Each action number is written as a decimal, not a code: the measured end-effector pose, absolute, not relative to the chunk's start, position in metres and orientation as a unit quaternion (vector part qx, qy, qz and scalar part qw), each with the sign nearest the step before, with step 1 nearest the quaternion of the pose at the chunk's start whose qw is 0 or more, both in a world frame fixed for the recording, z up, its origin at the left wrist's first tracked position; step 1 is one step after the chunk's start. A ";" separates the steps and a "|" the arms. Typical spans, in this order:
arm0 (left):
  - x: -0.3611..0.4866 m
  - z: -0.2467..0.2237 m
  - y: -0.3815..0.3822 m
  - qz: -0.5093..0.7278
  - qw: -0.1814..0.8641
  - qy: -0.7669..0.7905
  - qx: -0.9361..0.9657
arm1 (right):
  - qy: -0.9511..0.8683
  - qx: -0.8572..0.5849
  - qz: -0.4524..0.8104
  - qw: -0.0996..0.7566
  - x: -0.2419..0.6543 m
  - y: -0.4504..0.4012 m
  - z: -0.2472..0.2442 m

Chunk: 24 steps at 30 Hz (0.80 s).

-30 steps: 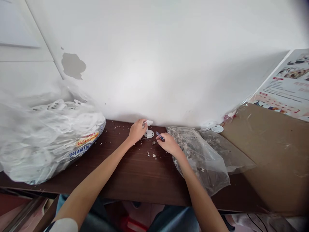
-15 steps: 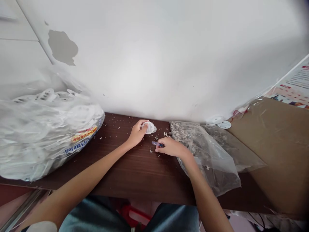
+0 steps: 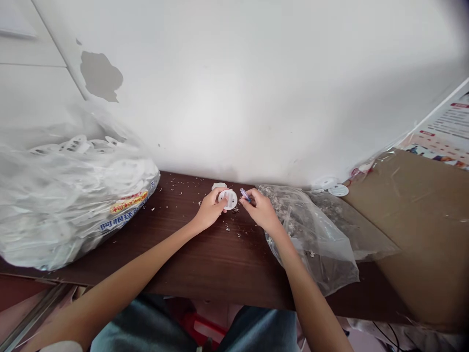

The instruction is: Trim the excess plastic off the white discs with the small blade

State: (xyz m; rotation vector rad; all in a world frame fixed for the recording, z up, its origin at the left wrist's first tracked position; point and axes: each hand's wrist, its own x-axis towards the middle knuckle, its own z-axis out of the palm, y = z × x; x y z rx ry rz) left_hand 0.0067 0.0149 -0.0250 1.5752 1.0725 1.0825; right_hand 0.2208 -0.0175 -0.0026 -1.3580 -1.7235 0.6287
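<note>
My left hand point(image 3: 211, 210) is closed on a round white disc point(image 3: 230, 199) that has small dark slots or marks, the thumb lying across its face. Behind that hand another pale piece point(image 3: 219, 186) lies on the dark brown table point(image 3: 220, 264). In my right hand point(image 3: 259, 208) is a small pen-like tool point(image 3: 245, 194), clear purple with a dark blue part, its end pointing up and to the left. The tool is just right of the disc, apart from it. Small white scraps point(image 3: 227, 228) are scattered below the hands.
A large clear printed bag point(image 3: 73, 205) full of white discs stands at the left. To the right lies a clear plastic bag point(image 3: 311, 234) of small scraps. Loose discs point(image 3: 337, 189) rest behind it, beside a brown cardboard sheet point(image 3: 414, 234). The white wall point(image 3: 234, 98) borders the table's back.
My right hand has risen and the tool has tilted upward. The disc in my left hand has shifted slightly right and down, and its dark slots now show.
</note>
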 end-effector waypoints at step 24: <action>0.013 -0.035 0.008 0.383 0.510 0.378 0.671 | -0.669 -0.578 0.155 0.442 0.201 -0.012 -0.021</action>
